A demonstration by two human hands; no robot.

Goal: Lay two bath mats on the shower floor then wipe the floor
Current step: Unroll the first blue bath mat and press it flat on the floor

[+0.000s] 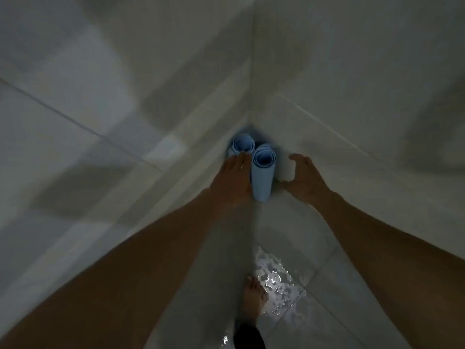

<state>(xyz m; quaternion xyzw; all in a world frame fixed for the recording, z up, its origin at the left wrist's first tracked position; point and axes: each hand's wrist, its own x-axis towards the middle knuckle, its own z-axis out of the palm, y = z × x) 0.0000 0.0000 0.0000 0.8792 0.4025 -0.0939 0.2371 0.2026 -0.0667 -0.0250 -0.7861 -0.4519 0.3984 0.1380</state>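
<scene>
Two rolled blue mats [262, 172] [241, 145] between two hands [232, 182] [305, 180].

A bare foot [254, 295] stands beside tiled walls [352, 71].

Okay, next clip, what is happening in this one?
A person reaches with both hands toward two rolled blue mats standing upright in the corner of a tiled shower. The left hand touches the side of the nearer mat; the right hand is open beside it, not gripping. The farther mat stands behind. The floor is wet, with a bare foot on it.
</scene>
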